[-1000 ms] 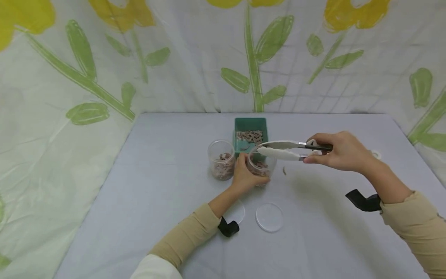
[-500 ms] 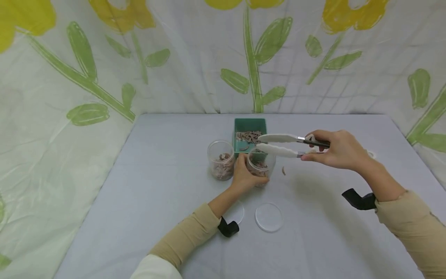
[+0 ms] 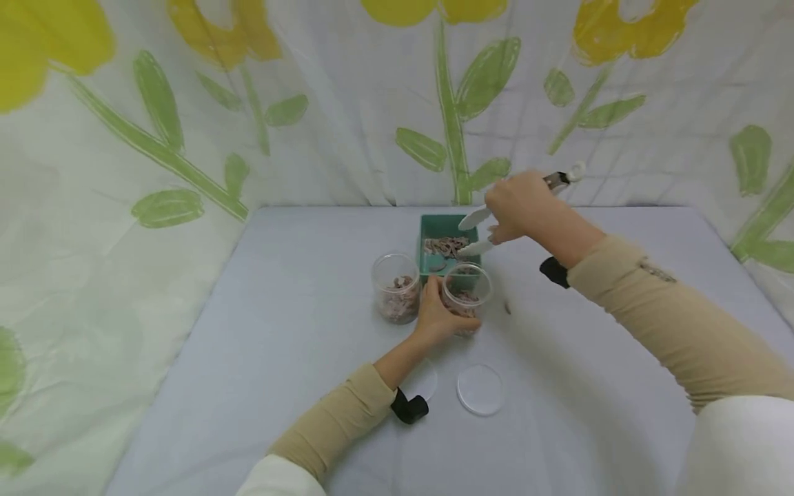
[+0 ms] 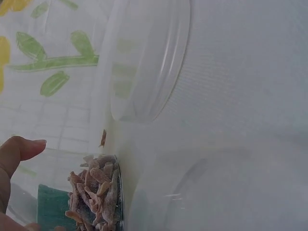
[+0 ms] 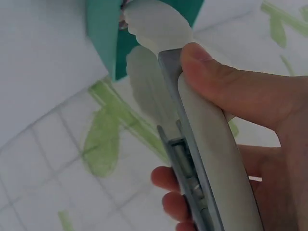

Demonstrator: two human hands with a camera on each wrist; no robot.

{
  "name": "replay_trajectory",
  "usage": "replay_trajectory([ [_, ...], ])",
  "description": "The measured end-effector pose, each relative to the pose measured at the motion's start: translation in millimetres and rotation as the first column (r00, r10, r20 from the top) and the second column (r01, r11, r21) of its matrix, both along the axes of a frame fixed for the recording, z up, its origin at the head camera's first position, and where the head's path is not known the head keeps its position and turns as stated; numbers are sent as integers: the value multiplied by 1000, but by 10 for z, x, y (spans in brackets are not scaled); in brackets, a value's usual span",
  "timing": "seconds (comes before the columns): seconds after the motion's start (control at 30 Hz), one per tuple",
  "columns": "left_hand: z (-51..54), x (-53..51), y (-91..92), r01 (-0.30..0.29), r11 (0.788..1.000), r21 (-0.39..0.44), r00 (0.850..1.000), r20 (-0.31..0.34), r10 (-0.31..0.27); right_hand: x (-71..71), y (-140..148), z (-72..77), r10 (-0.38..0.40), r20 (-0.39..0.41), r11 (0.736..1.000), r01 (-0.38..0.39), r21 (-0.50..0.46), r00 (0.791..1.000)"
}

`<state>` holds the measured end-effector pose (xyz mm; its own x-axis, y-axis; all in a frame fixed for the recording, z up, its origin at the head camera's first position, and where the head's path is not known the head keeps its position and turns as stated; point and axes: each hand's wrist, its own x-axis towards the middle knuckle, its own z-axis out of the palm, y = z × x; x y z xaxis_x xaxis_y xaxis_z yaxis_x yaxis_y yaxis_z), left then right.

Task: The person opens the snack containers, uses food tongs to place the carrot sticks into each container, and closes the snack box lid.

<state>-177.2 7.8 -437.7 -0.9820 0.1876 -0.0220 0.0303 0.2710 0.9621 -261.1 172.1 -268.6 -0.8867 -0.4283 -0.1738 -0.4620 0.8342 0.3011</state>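
In the frame's upper centre-right, the right hand (image 3: 522, 205) gripped parted tongs (image 3: 475, 218) at a green tray (image 3: 435, 224); near the centre, the left hand (image 3: 435, 321) held a clear jar (image 3: 482, 302) containing brownish pieces (image 4: 96, 195).

Head view: fairly bright, soft even light, source out of frame
Backdrop (image 3: 347, 103): pale, faint grid showing through at right
Table (image 3: 279, 310): broad soft-edged shadow below the right sleeve (image 3: 651, 310)
Right hand (image 3: 521, 203): slightly smeared in head view (tongs (image 3: 475, 218) soft too)
Lid (image 4: 144, 72): hazy in left wrist view, low contrast, pale sheen along rim
Right wrist view: dim, greyish, muted colours; backdrop print soft
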Motion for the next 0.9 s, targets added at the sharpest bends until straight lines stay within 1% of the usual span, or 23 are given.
replay_trajectory([
  [0.07, -8, -1, 9, 9, 1000, 4, 1000, 8, -9, -115, -170, -31, -43, 47, 997, 40, 60, 998],
  [0.1, -16, -1, 15, 15, 1000, 4, 1000, 6, -15, -161, -247, -63, -79, 69, 993, 73, 91, 994],
  [0.17, -27, 1, 26, 23, 1000, 4, 1000, 2, -23, -238, -368, -157, -142, 86, 981, 129, 143, 986],
  [0.2, -32, 3, 32, 24, 1000, 3, 1000, -2, -24, -261, -409, -212, -152, 78, 977, 138, 160, 985],
  [0.3, -62, 7, 55, 27, 1000, -8, 999, -19, -27, -293, -456, -373, -133, 23, 976, 127, 180, 991],
  [0.4, -69, 21, 87, 21, 1000, -13, 999, -39, -22, -285, -393, -457, -92, -21, 985, 94, 145, 996],
  [0.63, -45, 20, 89, -4, 999, -31, 996, -86, 1, -254, -184, -530, -45, -33, 999, 46, 18, 998],
  [0.83, -25, 11, 77, -8, 999, -41, 996, -87, 4, -205, -85, -595, -60, -18, 995, 58, -83, 998],
  [0.9, -21, 11, 78, -10, 999, -44, 996, -84, 6, -189, -48, -606, -89, 3, 987, 88, -133, 996],
])
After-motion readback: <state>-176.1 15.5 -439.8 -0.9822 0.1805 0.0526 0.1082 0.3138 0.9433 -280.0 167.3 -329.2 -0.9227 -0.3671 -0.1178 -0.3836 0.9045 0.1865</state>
